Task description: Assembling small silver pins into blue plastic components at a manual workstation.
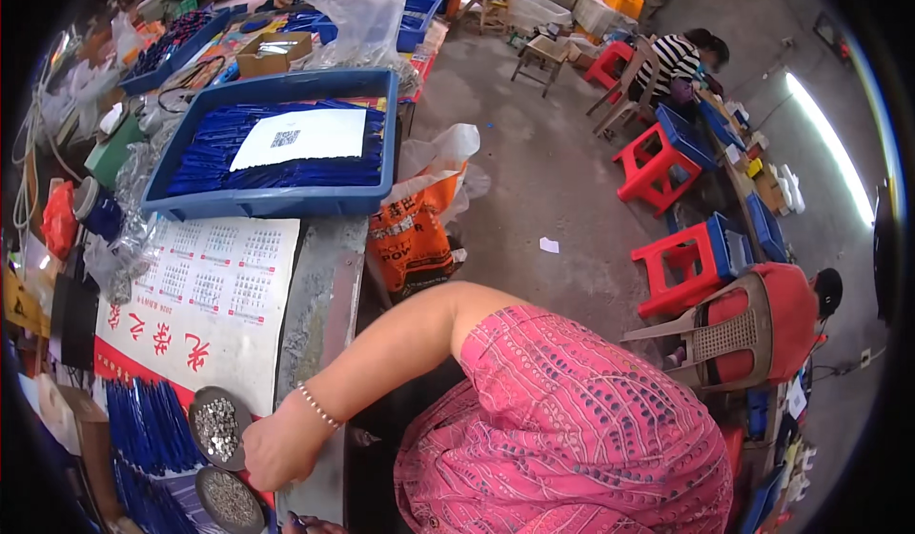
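My right hand (281, 451), with a beaded bracelet at its wrist, is closed at the edge of a round dark dish (202, 403) of small silvery metal pieces (219, 431). Its fingertips are turned away, so whatever they pinch is hidden. Just below stands a second round dish (203, 482) with finer greyish pieces (230, 498). Slim blue pen-like sticks (152, 424) lie in bundles left of both dishes. Only a sliver of my left hand (319, 526) shows at the bottom edge, its fingers curled by something small and dark that I cannot make out.
A blue tray (272, 206) of blue sticks with a white sheet (305, 136) stands farther up the bench. A printed calendar (200, 286) lies before it. An orange sack (412, 234) sits beside the bench. Red stools (679, 258) and seated people (672, 72) are at right.
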Tool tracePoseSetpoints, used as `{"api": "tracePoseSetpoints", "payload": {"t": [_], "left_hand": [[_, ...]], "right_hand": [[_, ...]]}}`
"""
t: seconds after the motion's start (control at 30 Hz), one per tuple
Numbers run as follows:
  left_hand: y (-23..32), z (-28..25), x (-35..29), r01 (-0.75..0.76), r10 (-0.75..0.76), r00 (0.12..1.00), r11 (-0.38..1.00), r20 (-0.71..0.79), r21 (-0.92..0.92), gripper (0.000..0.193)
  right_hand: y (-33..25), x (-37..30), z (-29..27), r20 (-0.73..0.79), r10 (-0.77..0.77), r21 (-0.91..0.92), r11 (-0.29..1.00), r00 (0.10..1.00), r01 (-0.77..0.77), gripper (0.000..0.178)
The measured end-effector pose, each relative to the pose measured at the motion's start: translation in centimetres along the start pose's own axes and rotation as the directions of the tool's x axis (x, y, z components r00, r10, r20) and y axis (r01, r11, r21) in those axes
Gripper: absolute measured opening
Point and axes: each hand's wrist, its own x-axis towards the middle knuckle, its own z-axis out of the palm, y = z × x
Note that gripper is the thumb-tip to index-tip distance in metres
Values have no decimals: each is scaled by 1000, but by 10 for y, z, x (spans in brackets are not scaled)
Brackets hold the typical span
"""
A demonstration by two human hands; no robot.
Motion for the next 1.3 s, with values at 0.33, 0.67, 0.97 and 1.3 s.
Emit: {"api": "tracePoseSetpoints", "payload": {"t": [0.33,0.67,0.97,1.3], "left_hand": [[-6,13,3,31,-30,1000,996,10,-83,22],[-11,16,-7,21,-15,998,994,53,-108,18],[-4,1,-26,135,-136,983,991,-125,-10,23],[-24,-5,-14,87,-78,988,994,136,-68,23]], "right_hand": [[-35,-46,-23,-297,417,720,688,859,-85,15],[-43,-49,-14,-354,445,847,526,823,80,15],[-53,-33,-8,-224,439,951,294,870,96,16],[-62,-55,-39,226,533,972,-70,816,-223,15]]}}
